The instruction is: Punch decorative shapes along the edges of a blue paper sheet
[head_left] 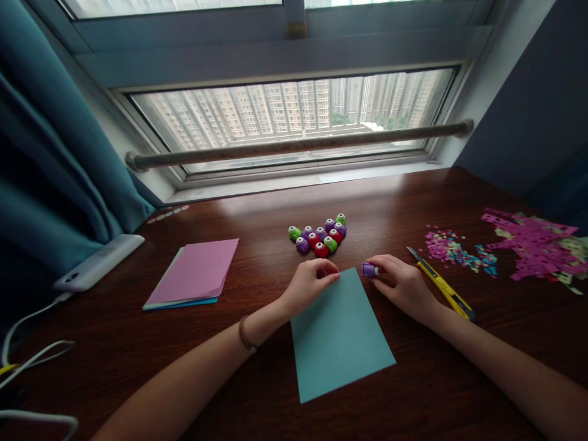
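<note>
The purple punch (369,269) sits pinched in my right hand (400,285), fingers closed round it, right at the far right corner of the teal sheet (340,337), so its slot meets the paper's edge. My left hand (310,283) is curled, fingertips pressing down on the sheet's far edge, apparently to keep it from sliding on the dark wooden surface (128,355); whether it grips anything beneath, I cannot tell. Just beyond my hands lies a cluster of small punches (319,234) in green, purple and red, close together and within easy reach. A yellow utility knife (441,283) lies beside my right wrist. Further right are scattered confetti (452,250) and punched-out pink scraps (535,244). To the left, a stack of coloured paper (195,272) with a pink sheet on top lies well apart, near a white power bank (98,262).
</note>
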`<action>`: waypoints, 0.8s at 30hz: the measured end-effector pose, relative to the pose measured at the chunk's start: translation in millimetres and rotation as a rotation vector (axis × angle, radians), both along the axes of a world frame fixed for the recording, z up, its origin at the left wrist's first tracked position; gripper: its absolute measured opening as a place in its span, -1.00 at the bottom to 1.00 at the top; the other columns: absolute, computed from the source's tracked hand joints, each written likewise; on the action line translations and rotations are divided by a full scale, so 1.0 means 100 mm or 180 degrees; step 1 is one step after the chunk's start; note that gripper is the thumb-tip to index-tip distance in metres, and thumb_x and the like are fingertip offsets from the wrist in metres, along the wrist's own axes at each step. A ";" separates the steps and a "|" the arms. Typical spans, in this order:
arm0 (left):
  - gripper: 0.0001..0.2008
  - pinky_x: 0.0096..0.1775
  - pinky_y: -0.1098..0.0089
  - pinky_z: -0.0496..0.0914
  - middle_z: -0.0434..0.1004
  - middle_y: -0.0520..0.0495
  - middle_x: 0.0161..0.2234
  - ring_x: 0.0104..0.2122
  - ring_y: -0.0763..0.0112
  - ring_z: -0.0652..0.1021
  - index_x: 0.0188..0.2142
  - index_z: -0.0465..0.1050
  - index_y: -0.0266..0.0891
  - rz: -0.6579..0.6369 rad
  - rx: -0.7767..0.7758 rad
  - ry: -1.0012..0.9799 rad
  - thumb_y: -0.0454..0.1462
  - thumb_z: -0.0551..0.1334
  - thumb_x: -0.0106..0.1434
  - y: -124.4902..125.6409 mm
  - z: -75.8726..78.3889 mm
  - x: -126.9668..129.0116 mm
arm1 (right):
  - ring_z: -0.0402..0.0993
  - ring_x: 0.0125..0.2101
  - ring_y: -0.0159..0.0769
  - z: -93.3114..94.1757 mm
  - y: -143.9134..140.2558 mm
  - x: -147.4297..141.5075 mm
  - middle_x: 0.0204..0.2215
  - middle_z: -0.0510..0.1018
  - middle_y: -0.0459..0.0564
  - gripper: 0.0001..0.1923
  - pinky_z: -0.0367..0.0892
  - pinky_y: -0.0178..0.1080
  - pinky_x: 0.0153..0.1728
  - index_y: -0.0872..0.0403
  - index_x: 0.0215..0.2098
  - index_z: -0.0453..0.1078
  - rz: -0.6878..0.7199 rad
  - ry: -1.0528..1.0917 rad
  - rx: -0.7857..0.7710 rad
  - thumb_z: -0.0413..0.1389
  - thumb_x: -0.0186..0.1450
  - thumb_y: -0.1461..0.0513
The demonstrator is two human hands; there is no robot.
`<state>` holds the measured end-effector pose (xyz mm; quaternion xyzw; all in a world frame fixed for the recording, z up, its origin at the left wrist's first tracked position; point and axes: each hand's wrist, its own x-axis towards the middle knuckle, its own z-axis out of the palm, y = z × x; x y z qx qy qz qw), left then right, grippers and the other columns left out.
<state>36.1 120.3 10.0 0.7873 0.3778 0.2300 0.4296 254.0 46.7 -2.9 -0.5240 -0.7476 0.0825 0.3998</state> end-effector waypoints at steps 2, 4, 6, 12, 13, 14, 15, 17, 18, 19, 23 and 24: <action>-0.82 -0.38 0.45 0.34 0.51 -0.03 -0.42 -0.44 0.41 0.47 -0.36 0.48 -0.29 -0.0006 -0.0180 -0.0112 -0.20 0.21 0.16 0.02 0.00 0.00 | 0.44 -0.18 -0.19 0.02 -0.01 -0.01 -0.23 0.49 0.03 -0.73 0.38 -0.13 -0.13 0.05 -0.13 0.33 0.0021 0.0020 0.0001 0.04 0.19 0.36; -0.79 -0.38 0.44 0.36 0.53 -0.05 -0.42 -0.42 0.39 0.49 -0.36 0.50 -0.31 -0.0007 -0.0338 -0.0200 -0.18 0.22 0.14 0.03 0.00 0.00 | 0.44 -0.18 -0.19 0.03 -0.02 -0.02 -0.22 0.49 0.02 -0.72 0.39 -0.14 -0.13 0.04 -0.13 0.33 0.0058 0.0041 0.0027 0.04 0.19 0.35; -0.78 -0.40 0.45 0.37 0.54 -0.06 -0.42 -0.43 0.39 0.49 -0.36 0.51 -0.32 -0.0009 -0.0468 -0.0259 -0.17 0.24 0.12 0.02 0.00 0.01 | 0.45 -0.18 -0.20 0.03 -0.03 -0.03 -0.22 0.50 0.02 -0.72 0.40 -0.16 -0.15 0.04 -0.12 0.33 0.0098 0.0065 0.0034 0.05 0.19 0.35; -0.77 -0.42 0.47 0.34 0.53 -0.06 -0.44 -0.46 0.41 0.48 -0.36 0.52 -0.32 0.0022 -0.0599 -0.0332 -0.18 0.27 0.09 -0.02 0.04 0.01 | 0.48 -0.26 -0.23 0.05 -0.08 -0.05 -0.23 0.51 0.02 -0.71 0.42 -0.18 -0.20 0.05 -0.08 0.30 0.0086 0.0127 0.0021 0.07 0.21 0.33; -0.77 -0.44 0.48 0.33 0.53 -0.06 -0.45 -0.47 0.42 0.47 -0.36 0.53 -0.32 0.0031 -0.0583 -0.0327 -0.18 0.27 0.09 -0.02 0.04 0.01 | 0.48 -0.28 -0.24 0.05 -0.08 -0.05 -0.23 0.51 0.02 -0.72 0.42 -0.19 -0.21 0.05 -0.08 0.30 0.0077 0.0123 0.0028 0.07 0.22 0.32; -0.78 -0.45 0.49 0.31 0.52 -0.05 -0.46 -0.48 0.44 0.46 -0.36 0.53 -0.32 0.0038 -0.0557 -0.0318 -0.18 0.27 0.09 -0.03 0.05 0.01 | 0.48 -0.29 -0.24 0.06 -0.08 -0.05 -0.24 0.51 0.02 -0.72 0.43 -0.19 -0.23 0.06 -0.07 0.30 0.0072 0.0118 0.0033 0.07 0.23 0.31; -0.78 -0.47 0.49 0.30 0.51 -0.04 -0.48 -0.50 0.45 0.44 -0.37 0.53 -0.32 0.0044 -0.0523 -0.0306 -0.18 0.27 0.09 -0.03 0.05 0.01 | 0.48 -0.30 -0.24 0.06 -0.08 -0.05 -0.24 0.51 0.03 -0.72 0.43 -0.19 -0.24 0.05 -0.07 0.29 0.0073 0.0115 0.0039 0.06 0.23 0.30; -0.80 -0.50 0.51 0.26 0.50 -0.02 -0.50 -0.52 0.48 0.41 -0.38 0.54 -0.31 0.0049 -0.0445 -0.0277 -0.19 0.26 0.09 -0.04 0.07 0.01 | 0.48 -0.27 -0.22 0.07 -0.08 -0.05 -0.23 0.51 0.03 -0.72 0.43 -0.17 -0.22 0.05 -0.05 0.29 0.0097 0.0106 0.0048 0.05 0.25 0.29; -0.80 -0.51 0.51 0.25 0.49 -0.01 -0.50 -0.53 0.49 0.39 -0.38 0.54 -0.30 0.0047 -0.0403 -0.0262 -0.20 0.26 0.09 -0.04 0.08 0.01 | 0.47 -0.24 -0.21 0.07 -0.08 -0.05 -0.22 0.50 0.04 -0.72 0.43 -0.16 -0.20 0.04 -0.05 0.29 0.0120 0.0103 0.0053 0.04 0.25 0.29; -0.81 -0.51 0.51 0.24 0.48 0.00 -0.51 -0.54 0.50 0.38 -0.38 0.54 -0.30 0.0043 -0.0360 -0.0246 -0.20 0.26 0.10 -0.05 0.09 0.01 | 0.47 -0.22 -0.20 0.07 -0.08 -0.04 -0.21 0.50 0.04 -0.71 0.42 -0.15 -0.18 0.04 -0.04 0.29 0.0151 0.0097 0.0057 0.04 0.25 0.29; -0.85 -0.48 0.51 0.23 0.46 0.01 -0.48 -0.53 0.51 0.36 -0.37 0.55 -0.27 0.0037 -0.0164 -0.0199 -0.23 0.26 0.10 -0.06 0.12 0.01 | 0.44 -0.17 -0.20 0.08 -0.08 -0.05 -0.18 0.47 0.03 -0.67 0.40 -0.16 -0.13 0.00 0.00 0.29 0.0273 0.0063 0.0075 0.01 0.26 0.32; -0.86 -0.47 0.51 0.23 0.45 0.01 -0.47 -0.52 0.51 0.36 -0.37 0.56 -0.26 0.0039 -0.0113 -0.0192 -0.24 0.26 0.10 -0.07 0.12 0.01 | 0.43 -0.16 -0.21 0.08 -0.09 -0.05 -0.17 0.46 0.02 -0.65 0.39 -0.17 -0.12 0.00 0.01 0.28 0.0296 0.0056 0.0069 0.01 0.26 0.33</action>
